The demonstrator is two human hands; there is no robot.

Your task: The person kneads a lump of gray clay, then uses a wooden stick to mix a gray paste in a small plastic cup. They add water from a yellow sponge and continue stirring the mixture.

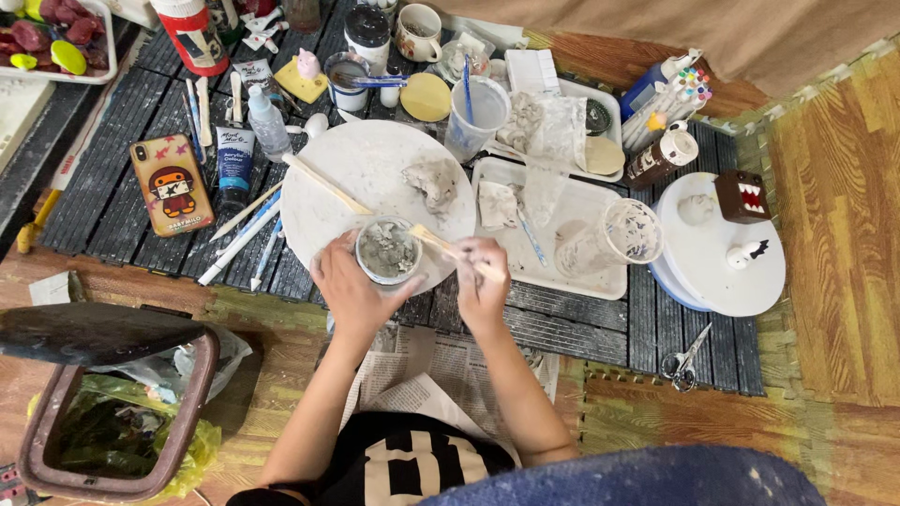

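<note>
My left hand (354,290) wraps around a small clear cup (387,250) full of grey clay paste, held over the near edge of a round white board (366,164). My right hand (483,281) grips a flat wooden stick (441,244) whose tip reaches into the cup. A lump of grey clay (433,180) lies on the board's far right side. Another wooden stick (323,183) rests across the board.
A white tray (572,272) holds clay scraps and a tipped plastic cup (614,234). A white turntable (717,258) carries small figures at right. Phone (172,184), paint tube (234,159), brushes lie left. An open bin (112,412) stands at lower left; scissors (684,361) lie at the mat's edge.
</note>
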